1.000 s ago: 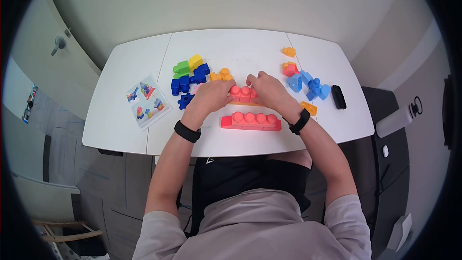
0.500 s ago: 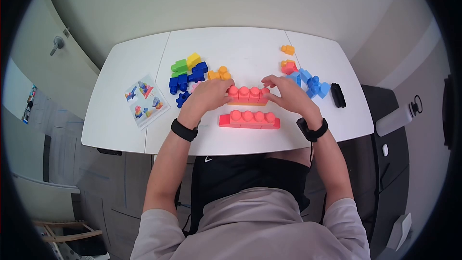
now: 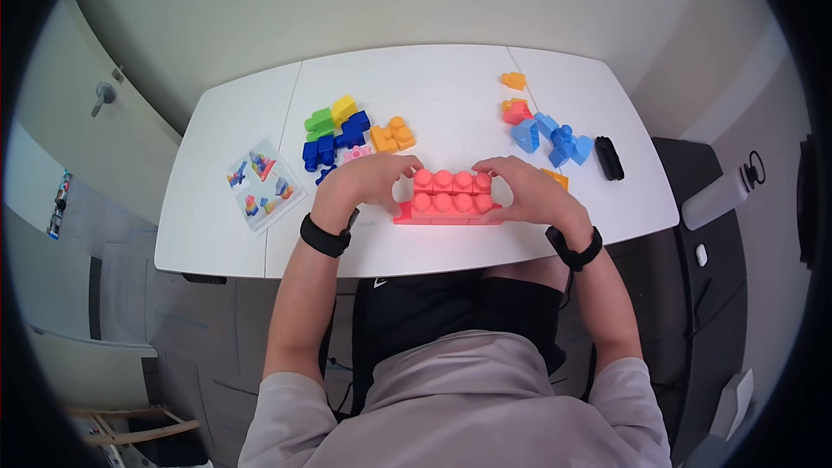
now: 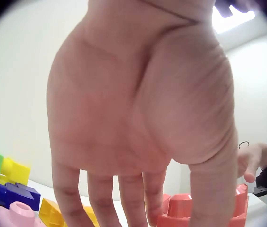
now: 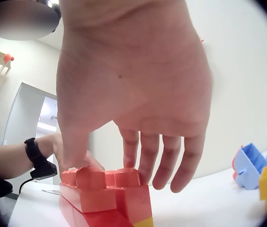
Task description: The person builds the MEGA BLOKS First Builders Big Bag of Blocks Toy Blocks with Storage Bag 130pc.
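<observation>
Two rows of red building blocks lie side by side in the head view, the back row [image 3: 452,180] right behind the front row [image 3: 451,204]. My left hand [image 3: 366,180] grips their left end, its thumb low by the front row and its fingers at the back row. At the opposite end, my right hand [image 3: 533,192] holds the rows the same way, thumb in front and fingers behind. A bit of yellow base [image 5: 144,222] shows under the back row in the right wrist view. Round studs top both rows.
Left of the hands are blue blocks [image 3: 321,152], green and yellow blocks, an orange block [image 3: 393,134] and a picture card [image 3: 264,186]. To the right lie light blue blocks [image 3: 563,146], small orange and red ones, and a black case [image 3: 609,159].
The back row has come toward the body and now stands against the front row. Both hands have moved nearer with it; the right hand had spread away from it half a second ago.
</observation>
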A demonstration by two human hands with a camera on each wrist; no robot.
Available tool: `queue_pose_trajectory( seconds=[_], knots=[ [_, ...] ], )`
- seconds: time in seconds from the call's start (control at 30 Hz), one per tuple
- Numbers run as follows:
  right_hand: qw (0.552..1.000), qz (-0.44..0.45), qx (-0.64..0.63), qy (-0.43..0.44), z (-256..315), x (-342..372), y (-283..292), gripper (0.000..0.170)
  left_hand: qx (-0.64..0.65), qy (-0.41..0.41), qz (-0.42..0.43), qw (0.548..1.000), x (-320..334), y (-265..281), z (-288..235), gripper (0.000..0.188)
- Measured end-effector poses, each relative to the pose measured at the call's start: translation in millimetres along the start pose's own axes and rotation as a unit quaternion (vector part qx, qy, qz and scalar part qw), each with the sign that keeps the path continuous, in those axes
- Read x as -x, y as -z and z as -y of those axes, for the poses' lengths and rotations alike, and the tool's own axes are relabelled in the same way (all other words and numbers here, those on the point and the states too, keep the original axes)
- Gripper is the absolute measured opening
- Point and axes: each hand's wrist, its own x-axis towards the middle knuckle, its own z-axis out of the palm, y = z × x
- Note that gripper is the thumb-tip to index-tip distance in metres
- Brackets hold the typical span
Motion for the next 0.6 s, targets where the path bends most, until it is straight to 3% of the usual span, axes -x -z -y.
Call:
queue_pose_trajectory(
  seconds=[0.07, 0.33, 0.6],
  knots=[
    [1.0, -0.001, -0.005, 0.016, -5.1, 1.8, -6.6, 0.071, -0.013, 0.006, 0.014, 1.0, -0.8, 0.6, -10.9, 0.082],
    [1.0, 0.0, 0.003, 0.005, -4.8, 4.1, -15.0, 0.066, -0.029, -0.003, 0.009, 1.0, -5.1, -8.4, -22.5, 0.083],
    [1.0, -0.008, -0.011, 0.016, -6.2, 4.7, -18.4, 0.062, -0.069, 0.003, 0.008, 0.998, -7.7, -10.8, -28.5, 0.07]
  ],
)
